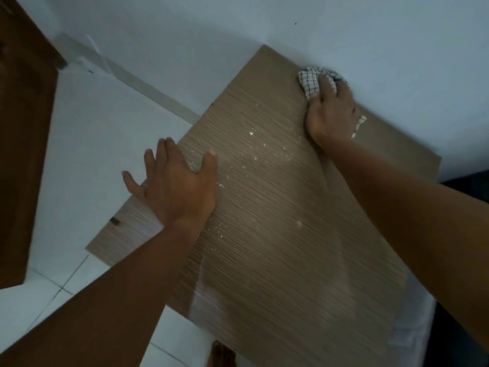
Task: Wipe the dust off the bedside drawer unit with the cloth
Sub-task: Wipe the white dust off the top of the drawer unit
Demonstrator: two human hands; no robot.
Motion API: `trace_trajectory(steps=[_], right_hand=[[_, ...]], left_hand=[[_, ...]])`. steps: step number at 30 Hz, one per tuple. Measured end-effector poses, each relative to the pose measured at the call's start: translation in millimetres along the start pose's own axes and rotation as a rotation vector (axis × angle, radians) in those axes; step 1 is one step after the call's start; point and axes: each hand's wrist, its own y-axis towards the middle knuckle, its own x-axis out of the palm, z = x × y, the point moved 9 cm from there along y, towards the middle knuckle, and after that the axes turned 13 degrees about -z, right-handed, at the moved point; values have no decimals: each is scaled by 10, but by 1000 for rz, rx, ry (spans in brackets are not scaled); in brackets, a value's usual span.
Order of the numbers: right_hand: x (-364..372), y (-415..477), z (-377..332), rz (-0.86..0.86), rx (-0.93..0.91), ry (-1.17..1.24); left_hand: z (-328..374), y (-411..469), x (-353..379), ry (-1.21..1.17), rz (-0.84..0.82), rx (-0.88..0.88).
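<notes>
standing against wall (344, 27), dusty drawer unit (277, 207)

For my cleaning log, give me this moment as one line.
right hand: presses cloth, far corner | left hand: flat on drawer unit | dust: remains mid-top

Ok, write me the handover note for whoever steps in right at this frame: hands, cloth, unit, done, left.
Right hand: pressing the checked cloth flat on the drawer unit top, at the far corner by the wall.
Left hand: open, empty, resting on the unit's left edge.
Done: hard to tell; no clearly wiped strip shows.
Left: white dust specks across the middle of the top, more near the left hand. Wiping the sides and the drawer front is probably also left.
</notes>
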Motion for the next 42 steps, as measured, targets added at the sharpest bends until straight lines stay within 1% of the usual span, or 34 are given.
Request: trace_trajectory(steps=[2,5,8,12,15,17,19,25,30,32,35,37,39,42], right_hand=[[24,49,-132,-4,-54,-25],[172,32,-361,-92,-170,-79],[327,-210,-529,-155,-282,-102],[536,-925,-705,-228,-391,-130],[695,-1598,-840,-279,-450,-140],[823,-2053,-934,-300,-498,-145],[930,-2441,-997,-298,-525,-158],[1173,-3422,-1208,-301,-593,-107],[1332,-4113,-1264,-168,-556,56],[1388,-4328,-1325,-179,-597,85],[1227,-4349,-1406,-235,-629,267],[928,-4159,-1403,-181,-605,382],[593,-3785,-1384,-128,-521,427],[215,-2968,-1233,-88,-349,414]], left_hand=[[8,21,-14,8,1,2],[21,9,-28,57,7,21],[48,-23,-24,72,-19,48],[41,-20,-37,21,-98,54],[-10,1,-93,-36,-171,168],[-137,-27,-171,-124,-217,259],[-317,-150,-291,-173,-221,331],[-895,-672,-526,-164,-177,434],[-1389,-918,-655,-296,-254,400],[-1497,-974,-715,-314,-290,385],[-1575,-920,-793,-318,-330,333],[-1493,-906,-873,-273,-341,303],[-1342,-854,-913,-179,-328,296],[-1006,-694,-826,-93,-386,281]])
